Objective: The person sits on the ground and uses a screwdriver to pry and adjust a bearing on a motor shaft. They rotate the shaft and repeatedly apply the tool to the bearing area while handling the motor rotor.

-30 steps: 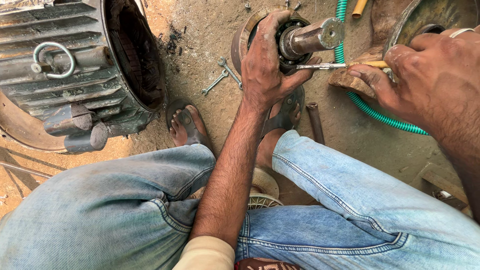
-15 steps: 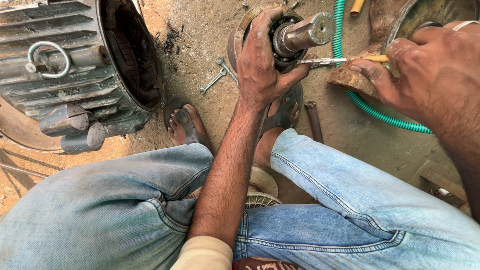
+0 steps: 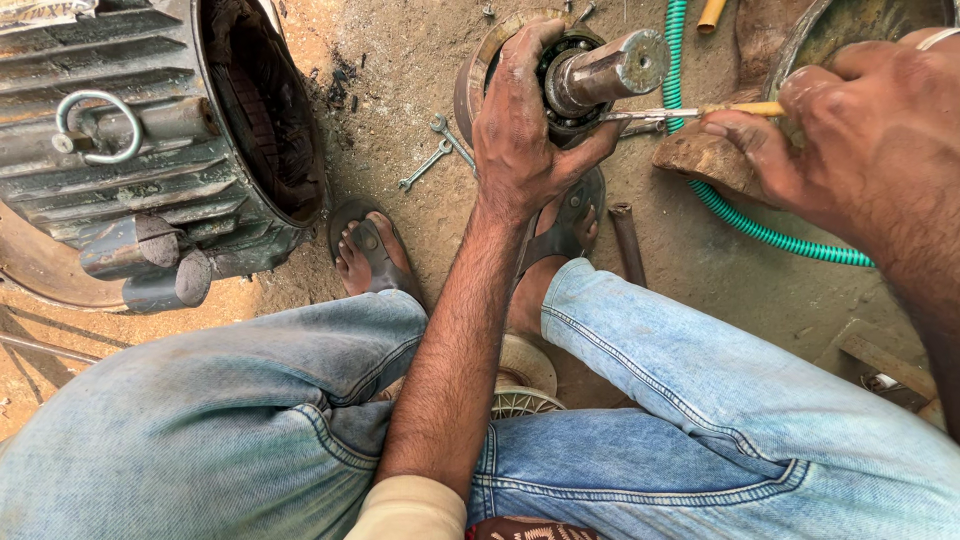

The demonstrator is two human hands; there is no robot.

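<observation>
My left hand (image 3: 525, 130) grips a motor rotor (image 3: 480, 75) at its bearing end, fingers wrapped round the bearing beside the steel shaft (image 3: 610, 68) that points up toward me. My right hand (image 3: 850, 130) is closed on a screwdriver with a yellow handle (image 3: 745, 109). Its metal blade (image 3: 655, 115) lies level and its tip reaches the bearing just below the shaft. The rotor stands on dirt ground between my sandalled feet (image 3: 370, 250).
A large grey finned motor housing (image 3: 150, 150) with a lifting eye lies open at the left. Two small spanners (image 3: 440, 150) lie on the ground beside the rotor. A green ribbed hose (image 3: 760, 225) curves at the right, near a round metal cover (image 3: 850, 25). My jeans-clad knees fill the foreground.
The view has shifted slightly, and the rotor and shaft sit a little higher and to the left in frame. Both hands keep their grips, with the screwdriver tip still at the bearing.
</observation>
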